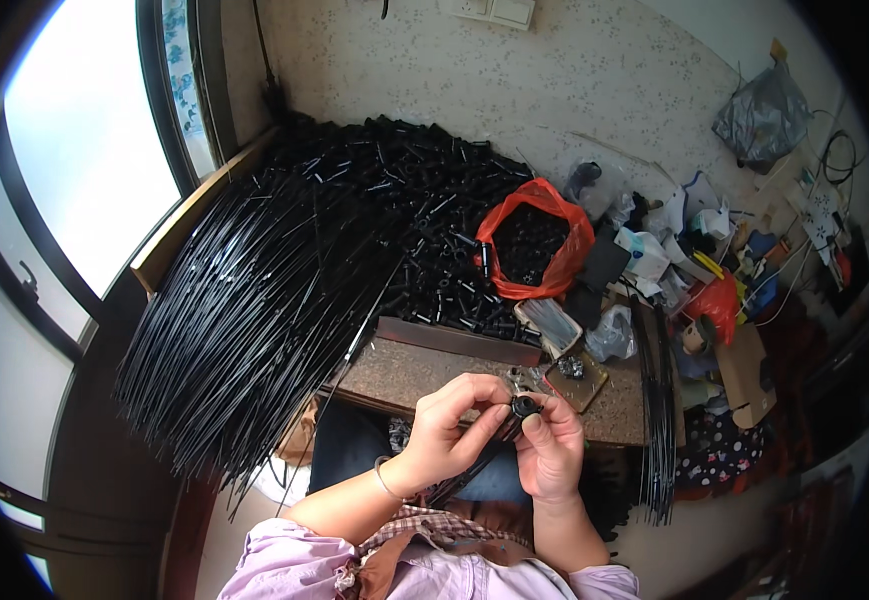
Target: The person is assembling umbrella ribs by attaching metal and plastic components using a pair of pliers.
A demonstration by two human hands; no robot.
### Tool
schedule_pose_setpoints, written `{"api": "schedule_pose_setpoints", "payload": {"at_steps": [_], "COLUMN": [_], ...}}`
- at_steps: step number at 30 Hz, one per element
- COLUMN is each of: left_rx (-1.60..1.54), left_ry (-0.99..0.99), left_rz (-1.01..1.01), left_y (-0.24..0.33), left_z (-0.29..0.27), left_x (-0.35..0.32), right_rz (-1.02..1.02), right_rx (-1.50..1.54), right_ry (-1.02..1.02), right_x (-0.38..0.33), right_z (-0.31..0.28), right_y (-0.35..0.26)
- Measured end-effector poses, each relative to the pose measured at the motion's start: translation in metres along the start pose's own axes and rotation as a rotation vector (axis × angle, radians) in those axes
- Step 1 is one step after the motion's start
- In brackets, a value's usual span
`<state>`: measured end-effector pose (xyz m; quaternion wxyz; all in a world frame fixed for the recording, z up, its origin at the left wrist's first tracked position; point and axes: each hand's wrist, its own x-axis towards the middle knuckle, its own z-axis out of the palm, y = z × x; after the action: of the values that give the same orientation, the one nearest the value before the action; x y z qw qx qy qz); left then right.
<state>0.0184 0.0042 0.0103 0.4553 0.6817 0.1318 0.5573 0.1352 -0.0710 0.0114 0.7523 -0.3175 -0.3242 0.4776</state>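
A small round black part (524,405) with a ring-like face sits between my two hands, just off the table's near edge. My right hand (552,455) grips it from the right with thumb and fingers. At its left edge, the thumb and forefinger of my left hand (454,425) are pinched together; whatever lies between them is too small to make out. Thin dark rods (469,478) slant below the hands over my lap, partly hidden by the left hand. Small metal bits (519,378) lie on the table just beyond my fingers.
Long thin black rods (244,300) fan over the table's left side. Behind them, black tubular parts (384,150) are heaped against the wall. A red bag (579,240) holds small black parts. More rods (657,420) overhang the right edge, beside clutter and a cardboard box (746,375).
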Motion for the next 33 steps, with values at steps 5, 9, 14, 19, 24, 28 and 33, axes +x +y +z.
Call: {"api": "schedule_pose_setpoints", "payload": {"at_steps": [5, 9, 14, 19, 24, 28, 33], "left_rx": [0.014, 0.25, 0.103, -0.466, -0.65, -0.621, -0.182], "left_ry": [-0.134, -0.104, -0.278, -0.569, -0.363, -0.225, -0.164], "left_rz": [-0.052, 0.169, 0.08, -0.294, -0.554, -0.478, -0.218], "left_y": [0.007, 0.015, 0.007, 0.009, 0.011, 0.003, 0.003], "left_z": [-0.009, -0.004, -0.006, -0.008, -0.017, -0.013, -0.004], "left_x": [-0.004, -0.004, -0.001, -0.013, -0.013, -0.016, -0.011], "right_rz": [-0.285, 0.063, -0.071, 0.128, -0.728, -0.919, -0.68], "right_rx": [-0.47, -0.157, -0.189, -0.284, -1.151, -1.49, -1.088], "right_ry": [-0.057, -0.159, -0.139, -0.215, -0.223, -0.206, -0.17], "right_x": [0.007, 0.007, 0.016, 0.011, 0.008, 0.001, 0.006], "right_z": [-0.008, -0.014, -0.011, 0.003, 0.014, 0.027, 0.02], "right_y": [-0.004, -0.014, 0.001, -0.013, -0.031, -0.046, -0.034]}}
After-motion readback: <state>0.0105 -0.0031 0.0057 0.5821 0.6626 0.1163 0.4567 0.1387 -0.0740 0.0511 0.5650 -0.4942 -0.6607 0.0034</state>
